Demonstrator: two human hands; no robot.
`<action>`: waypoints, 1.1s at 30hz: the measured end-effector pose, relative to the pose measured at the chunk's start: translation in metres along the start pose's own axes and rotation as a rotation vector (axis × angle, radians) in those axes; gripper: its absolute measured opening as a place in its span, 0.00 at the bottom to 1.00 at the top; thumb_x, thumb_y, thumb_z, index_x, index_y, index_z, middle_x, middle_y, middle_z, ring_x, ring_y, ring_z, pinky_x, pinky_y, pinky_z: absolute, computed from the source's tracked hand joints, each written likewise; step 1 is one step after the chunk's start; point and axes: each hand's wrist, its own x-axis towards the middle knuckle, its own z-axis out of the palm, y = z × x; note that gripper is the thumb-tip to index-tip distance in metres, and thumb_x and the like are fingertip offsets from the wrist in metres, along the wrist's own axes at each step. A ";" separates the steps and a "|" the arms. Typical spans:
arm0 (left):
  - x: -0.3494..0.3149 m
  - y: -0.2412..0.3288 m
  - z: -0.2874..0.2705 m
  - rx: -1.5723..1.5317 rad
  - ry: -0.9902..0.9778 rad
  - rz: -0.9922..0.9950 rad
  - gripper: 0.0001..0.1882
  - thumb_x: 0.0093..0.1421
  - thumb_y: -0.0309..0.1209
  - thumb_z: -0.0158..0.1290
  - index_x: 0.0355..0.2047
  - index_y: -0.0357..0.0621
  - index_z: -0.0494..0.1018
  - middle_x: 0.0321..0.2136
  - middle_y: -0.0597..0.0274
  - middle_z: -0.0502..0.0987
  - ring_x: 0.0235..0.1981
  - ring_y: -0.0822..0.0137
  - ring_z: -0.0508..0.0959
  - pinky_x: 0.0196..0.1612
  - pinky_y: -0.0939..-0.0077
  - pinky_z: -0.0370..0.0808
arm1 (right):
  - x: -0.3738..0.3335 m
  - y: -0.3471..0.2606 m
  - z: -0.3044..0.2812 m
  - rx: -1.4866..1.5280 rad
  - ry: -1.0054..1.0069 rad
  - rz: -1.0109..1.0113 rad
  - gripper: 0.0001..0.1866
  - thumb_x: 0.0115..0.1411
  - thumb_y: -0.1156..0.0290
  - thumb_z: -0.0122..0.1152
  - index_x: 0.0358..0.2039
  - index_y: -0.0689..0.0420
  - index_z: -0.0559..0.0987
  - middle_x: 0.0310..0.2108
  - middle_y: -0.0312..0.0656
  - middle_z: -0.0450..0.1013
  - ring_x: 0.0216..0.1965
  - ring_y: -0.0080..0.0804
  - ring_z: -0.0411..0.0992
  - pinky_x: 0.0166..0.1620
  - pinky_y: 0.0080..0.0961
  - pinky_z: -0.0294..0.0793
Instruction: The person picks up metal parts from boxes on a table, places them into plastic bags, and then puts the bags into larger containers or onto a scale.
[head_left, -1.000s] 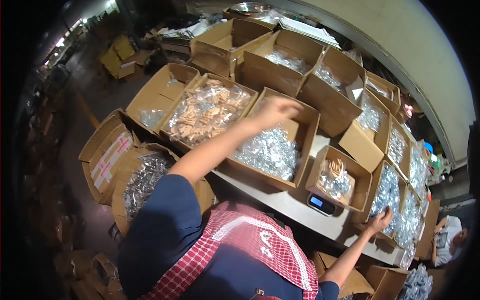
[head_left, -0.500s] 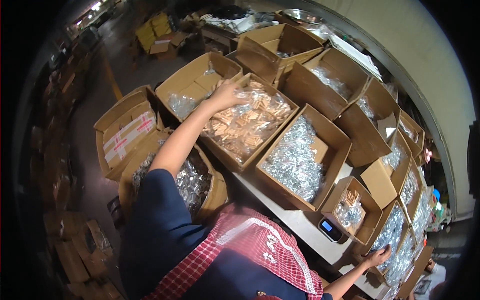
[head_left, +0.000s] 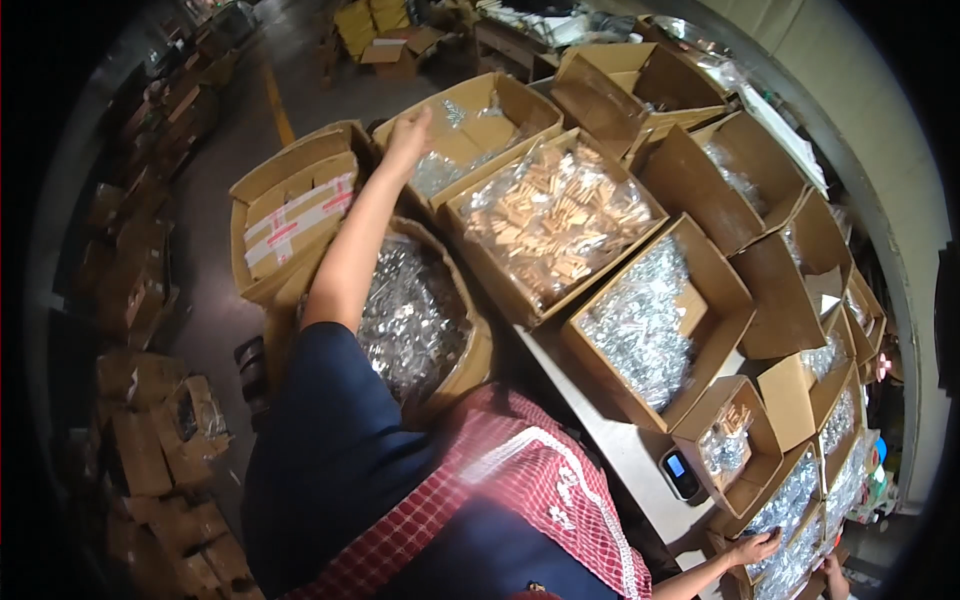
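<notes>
My left hand [head_left: 408, 138] is stretched out to the back left, over the edge of a carton [head_left: 392, 125] holding a few clear bags of small metal parts. Its thumb points up; the other fingers are mostly hidden. Lying inside that carton is a small bag of screws [head_left: 454, 113], just right of the hand. At the lower right, my right hand [head_left: 755, 548] has its fingers curled at the edge of a heap of clear bags with silvery hardware [head_left: 788, 505]. What sits in those fingers is too small to make out.
A carton of bagged wooden dowels [head_left: 560, 215] stands in the middle, beside one of bagged hardware [head_left: 640, 320]. A small carton [head_left: 760, 470] and a device with a lit display [head_left: 680, 474] share the white table [head_left: 600, 430]. Another person's hand [head_left: 834, 572] is at the lower right.
My left hand has moved from above the dowel carton to the carton on its left. My right hand remains by the hardware bags, its fingers more curled. The whole view has shifted.
</notes>
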 end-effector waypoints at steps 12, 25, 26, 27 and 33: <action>-0.202 -0.113 -0.096 1.117 -0.435 0.317 0.27 0.44 0.27 0.61 0.47 0.40 0.71 0.41 0.47 0.75 0.49 0.46 0.70 0.56 0.58 0.66 | -0.006 0.026 -0.006 -0.047 -0.043 -0.048 0.21 0.61 0.69 0.47 0.52 0.64 0.74 0.48 0.53 0.72 0.51 0.48 0.69 0.55 0.39 0.67; -0.235 -0.054 -0.090 0.162 -0.270 0.191 0.08 0.56 0.26 0.55 0.36 0.41 0.72 0.29 0.58 0.76 0.29 0.63 0.75 0.32 0.70 0.75 | -0.132 -0.009 -0.285 0.780 -0.050 0.749 0.11 0.58 0.79 0.53 0.39 0.67 0.79 0.34 0.44 0.78 0.35 0.32 0.78 0.41 0.25 0.78; -0.257 -0.034 -0.056 0.158 -0.332 0.220 0.09 0.56 0.26 0.56 0.37 0.41 0.71 0.29 0.58 0.76 0.29 0.63 0.75 0.32 0.70 0.74 | -0.156 0.001 -0.314 0.711 0.037 0.840 0.10 0.59 0.79 0.53 0.39 0.68 0.78 0.35 0.45 0.78 0.34 0.33 0.78 0.41 0.26 0.79; -0.283 -0.018 -0.023 0.130 -0.405 0.244 0.10 0.56 0.26 0.56 0.38 0.41 0.71 0.30 0.58 0.75 0.29 0.63 0.74 0.32 0.71 0.74 | -0.178 0.014 -0.342 0.654 0.112 0.921 0.10 0.59 0.79 0.52 0.39 0.68 0.78 0.36 0.46 0.77 0.34 0.34 0.78 0.41 0.26 0.79; -0.440 0.056 0.152 -0.133 -0.988 0.187 0.15 0.55 0.26 0.56 0.42 0.39 0.68 0.31 0.59 0.73 0.30 0.65 0.73 0.33 0.72 0.71 | -0.357 0.116 -0.476 -0.233 0.293 1.142 0.14 0.53 0.73 0.54 0.39 0.64 0.79 0.36 0.51 0.78 0.38 0.49 0.77 0.44 0.36 0.75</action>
